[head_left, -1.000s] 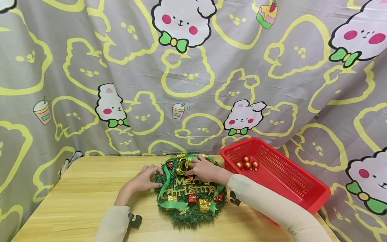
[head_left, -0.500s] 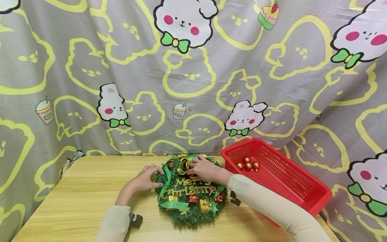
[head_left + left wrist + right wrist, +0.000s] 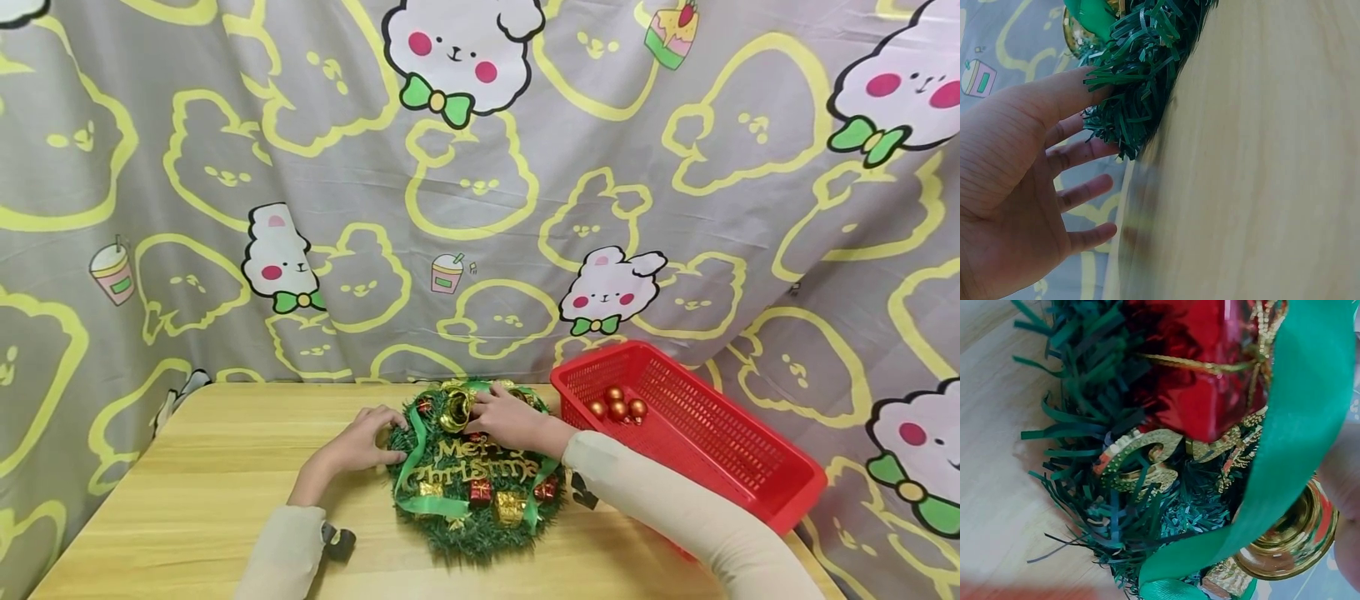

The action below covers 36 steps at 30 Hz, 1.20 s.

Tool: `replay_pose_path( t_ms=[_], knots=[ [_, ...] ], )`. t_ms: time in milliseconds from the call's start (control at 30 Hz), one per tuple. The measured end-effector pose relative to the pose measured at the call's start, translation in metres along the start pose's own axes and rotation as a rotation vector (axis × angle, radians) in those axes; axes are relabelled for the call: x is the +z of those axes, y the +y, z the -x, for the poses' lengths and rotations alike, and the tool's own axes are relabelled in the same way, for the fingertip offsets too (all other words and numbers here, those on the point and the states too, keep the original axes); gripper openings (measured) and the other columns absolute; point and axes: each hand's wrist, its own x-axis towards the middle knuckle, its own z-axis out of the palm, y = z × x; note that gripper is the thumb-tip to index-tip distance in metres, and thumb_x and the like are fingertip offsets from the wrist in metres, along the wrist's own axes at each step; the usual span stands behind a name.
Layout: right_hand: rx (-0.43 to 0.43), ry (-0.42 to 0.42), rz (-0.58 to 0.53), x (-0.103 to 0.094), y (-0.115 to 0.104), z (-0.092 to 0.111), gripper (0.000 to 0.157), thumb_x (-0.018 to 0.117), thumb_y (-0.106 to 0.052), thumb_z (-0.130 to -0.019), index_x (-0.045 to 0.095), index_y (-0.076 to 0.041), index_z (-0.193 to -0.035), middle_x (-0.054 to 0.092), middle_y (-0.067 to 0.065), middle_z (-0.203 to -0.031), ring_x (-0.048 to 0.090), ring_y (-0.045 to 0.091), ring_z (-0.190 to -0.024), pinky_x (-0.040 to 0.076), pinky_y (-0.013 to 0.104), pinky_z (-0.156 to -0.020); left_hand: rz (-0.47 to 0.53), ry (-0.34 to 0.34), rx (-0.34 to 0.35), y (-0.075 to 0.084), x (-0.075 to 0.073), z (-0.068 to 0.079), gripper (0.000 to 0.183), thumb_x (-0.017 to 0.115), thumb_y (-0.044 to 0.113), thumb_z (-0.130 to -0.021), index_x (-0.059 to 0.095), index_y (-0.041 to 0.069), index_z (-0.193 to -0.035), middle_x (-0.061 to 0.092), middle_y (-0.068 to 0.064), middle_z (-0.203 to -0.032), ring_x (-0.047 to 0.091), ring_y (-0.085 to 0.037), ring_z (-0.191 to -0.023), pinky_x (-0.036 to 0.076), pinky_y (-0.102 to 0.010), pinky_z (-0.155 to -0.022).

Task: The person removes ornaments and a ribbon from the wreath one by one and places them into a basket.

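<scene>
A green tinsel Christmas wreath (image 3: 480,542) lies on the wooden table, with gold "Merry Christmas" lettering (image 3: 468,471), small red and gold gift boxes and a green ribbon (image 3: 431,506). At its top sits a shiny gold bell (image 3: 455,411). My right hand (image 3: 510,421) reaches across the wreath and holds the bell; in the right wrist view only parts of the fingers (image 3: 1344,478) show beside it. My left hand (image 3: 362,442) touches the wreath's left edge. In the left wrist view its fingers are spread, thumb against the tinsel (image 3: 1135,94), ring and little fingers free.
A red perforated plastic basket (image 3: 738,442) stands to the right of the wreath, under the right forearm in this view. Several copper-coloured ball ornaments (image 3: 617,408) lie in its far left corner. A grey curtain (image 3: 480,317) with cartoon prints hangs behind the table (image 3: 187,492).
The head view shifts very slightly. Both hands stay in place on the wreath and the bell, with the bell turning little if at all.
</scene>
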Motion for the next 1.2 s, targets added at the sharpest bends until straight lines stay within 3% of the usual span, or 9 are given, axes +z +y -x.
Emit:
replay_pose_path(
  t_ms=[267, 633, 967, 1200],
  knots=[
    [0.009, -0.02, -0.043, 0.0, 0.005, 0.001, 0.027, 0.078, -0.036, -0.089, 0.076, -0.034, -0.116, 0.07, -0.011, -0.101, 0.05, 0.012, -0.091, 0.022, 0.031, -0.076, -0.015, -0.003, 0.008, -0.002, -0.001, -0.002, 0.039, 0.083, 0.028, -0.085, 0.062, 0.016, -0.116, 0.059, -0.006, -0.123, 0.045, -0.035, -0.122, 0.041, -0.064, -0.103],
    [0.028, -0.004, -0.122, -0.008, 0.012, 0.005, 0.03, 0.083, -0.031, -0.085, 0.075, -0.026, -0.113, 0.072, -0.009, -0.105, 0.053, 0.013, -0.092, 0.029, 0.032, -0.078, -0.032, 0.007, 0.016, -0.002, -0.002, -0.003, 0.039, 0.082, 0.027, -0.086, 0.061, 0.014, -0.116, 0.06, -0.006, -0.122, 0.046, -0.033, -0.12, 0.042, -0.06, -0.102],
    [0.061, -0.035, -0.183, -0.012, 0.009, 0.01, 0.033, 0.083, -0.029, -0.086, 0.071, -0.025, -0.116, 0.073, -0.009, -0.105, 0.053, 0.013, -0.093, 0.03, 0.033, -0.082, -0.019, 0.004, 0.017, -0.001, -0.001, -0.001, 0.039, 0.083, 0.026, -0.085, 0.062, 0.014, -0.115, 0.06, -0.008, -0.123, 0.045, -0.035, -0.121, 0.041, -0.062, -0.103],
    [0.04, -0.011, -0.195, -0.014, 0.008, 0.011, 0.036, 0.084, -0.029, -0.085, 0.071, -0.025, -0.118, 0.073, -0.01, -0.106, 0.051, 0.013, -0.092, 0.029, 0.034, -0.081, -0.012, 0.003, 0.016, -0.001, -0.001, -0.001, 0.038, 0.082, 0.025, -0.086, 0.062, 0.014, -0.115, 0.06, -0.008, -0.122, 0.045, -0.036, -0.121, 0.041, -0.063, -0.103]
  ],
)
